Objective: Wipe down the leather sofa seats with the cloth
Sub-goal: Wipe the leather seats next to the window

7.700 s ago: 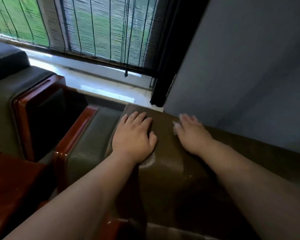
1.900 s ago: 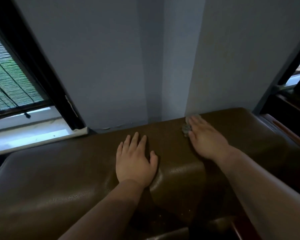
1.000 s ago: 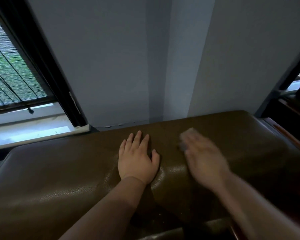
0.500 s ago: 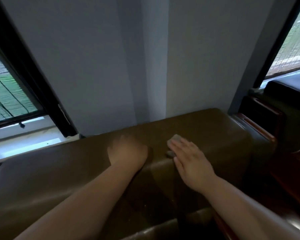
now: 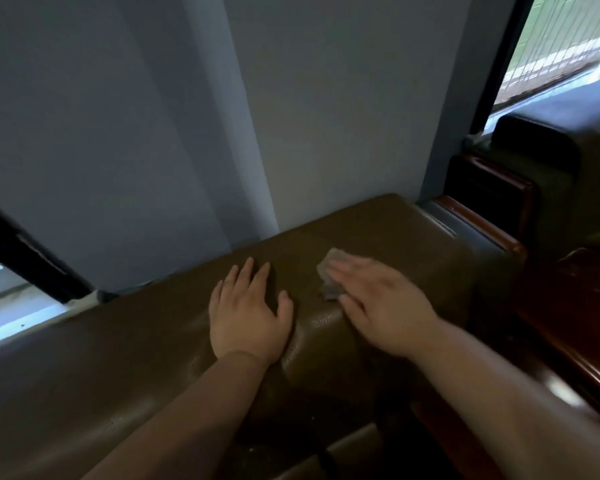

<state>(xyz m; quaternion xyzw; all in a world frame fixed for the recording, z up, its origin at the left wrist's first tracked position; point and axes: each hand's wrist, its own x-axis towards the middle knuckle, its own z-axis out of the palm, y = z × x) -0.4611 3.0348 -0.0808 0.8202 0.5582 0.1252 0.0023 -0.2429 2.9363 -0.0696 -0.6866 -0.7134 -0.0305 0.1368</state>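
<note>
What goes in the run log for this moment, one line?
phase: wiping sofa back top | left hand: flat on leather sofa | right hand: pressing cloth flat, blurred | cloth: partly under fingers

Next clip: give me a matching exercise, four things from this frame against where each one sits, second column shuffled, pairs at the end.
Things:
1. left hand
2. cloth
3. right hand
4. wooden armrest

Places:
A. at the far right end of the sofa back
B. flat and bare on the leather
C. peeking out from under fingers
D. pressing flat on the grey rag

Pairs: 1-B, 2-C, 3-D, 4-A
</note>
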